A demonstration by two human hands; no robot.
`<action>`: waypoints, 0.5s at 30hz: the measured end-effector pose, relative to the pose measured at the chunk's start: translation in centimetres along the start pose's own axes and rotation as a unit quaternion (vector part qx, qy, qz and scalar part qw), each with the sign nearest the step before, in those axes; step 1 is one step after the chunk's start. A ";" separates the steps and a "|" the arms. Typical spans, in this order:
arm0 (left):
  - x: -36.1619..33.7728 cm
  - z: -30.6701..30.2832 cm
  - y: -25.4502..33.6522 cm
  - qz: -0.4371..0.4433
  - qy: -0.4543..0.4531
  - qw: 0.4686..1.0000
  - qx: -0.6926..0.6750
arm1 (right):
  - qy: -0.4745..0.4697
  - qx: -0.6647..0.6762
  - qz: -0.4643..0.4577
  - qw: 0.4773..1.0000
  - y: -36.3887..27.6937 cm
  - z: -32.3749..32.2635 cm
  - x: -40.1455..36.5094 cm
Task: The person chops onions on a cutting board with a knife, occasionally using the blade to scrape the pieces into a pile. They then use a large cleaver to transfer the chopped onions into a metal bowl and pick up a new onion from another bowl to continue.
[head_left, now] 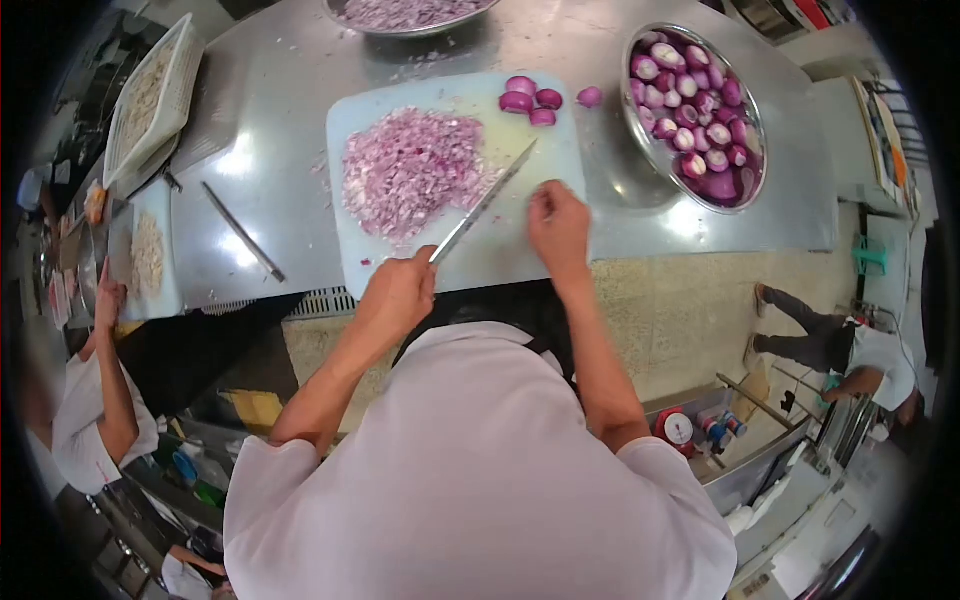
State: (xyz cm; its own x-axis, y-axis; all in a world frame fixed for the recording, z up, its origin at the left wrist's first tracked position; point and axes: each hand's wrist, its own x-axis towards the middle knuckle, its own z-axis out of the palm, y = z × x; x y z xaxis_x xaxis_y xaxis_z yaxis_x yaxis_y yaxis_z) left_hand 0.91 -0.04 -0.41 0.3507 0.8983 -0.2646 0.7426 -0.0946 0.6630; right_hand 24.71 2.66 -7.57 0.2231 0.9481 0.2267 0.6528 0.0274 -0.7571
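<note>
My left hand point(396, 290) is wrapped round the handle of a kitchen knife point(486, 212). Its blade slants up and right over a pale cutting board point(500, 245), beside a wide heap of chopped red onion point(412, 170). My right hand point(558, 228) is over the board's right side, near the blade, with its fingers curled together. Whether anything is between those fingers cannot be made out. Several peeled red onion pieces point(517, 102) lie at the board's top right, and one more onion point(590, 97) sits just off its edge on the steel table.
A steel bowl point(640, 150) of peeled red onions stands right; another bowl point(420, 28) holds chopped onion at the back. A metal rod point(243, 232) and a white basket point(172, 90) are left. One co-worker's hand point(108, 297) is beside another board point(168, 285); another person point(850, 345) stands far right.
</note>
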 end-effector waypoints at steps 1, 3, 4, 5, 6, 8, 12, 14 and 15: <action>-0.4 0.2 0.1 -0.006 0.006 1.000 0.002 | 0.035 0.020 0.021 0.999 0.0 -1.0 0.8; -1.0 1.2 0.0 0.043 -0.014 0.998 -0.040 | 0.053 0.012 0.025 0.998 0.0 -2.7 2.5; -1.0 1.8 -0.9 0.043 -0.015 0.998 -0.041 | 0.073 -0.001 0.034 0.997 0.1 -3.3 3.1; -0.8 2.6 -2.1 0.051 -0.016 0.998 -0.030 | 0.072 -0.002 0.034 0.997 0.4 -3.6 3.9; -0.6 2.9 -2.9 0.060 -0.018 0.998 -0.020 | 0.071 -0.004 0.005 0.997 0.8 -3.8 4.9; 0.3 1.8 -3.6 0.027 -0.007 0.997 -0.077 | 0.072 -0.007 -0.024 0.997 1.5 -3.3 7.0; 1.2 -0.1 -3.4 -0.073 0.058 0.994 -0.056 | 0.004 -0.013 -0.088 0.996 2.2 -0.7 10.8; 0.4 0.1 -2.6 -0.021 0.079 0.996 -0.031 | -0.035 -0.039 -0.098 0.994 2.1 0.8 12.3; -0.1 0.3 -2.3 -0.029 0.080 0.996 -0.032 | -0.031 -0.056 -0.121 0.991 2.1 1.7 13.0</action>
State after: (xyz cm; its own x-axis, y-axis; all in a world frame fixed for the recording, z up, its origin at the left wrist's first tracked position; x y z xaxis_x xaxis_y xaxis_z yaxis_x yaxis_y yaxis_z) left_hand -0.70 -0.06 -2.15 0.2091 0.9591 -0.1910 0.7193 -0.0185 0.6945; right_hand 27.75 15.60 -7.26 0.0082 0.9356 0.3530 0.7593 0.2239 -0.6110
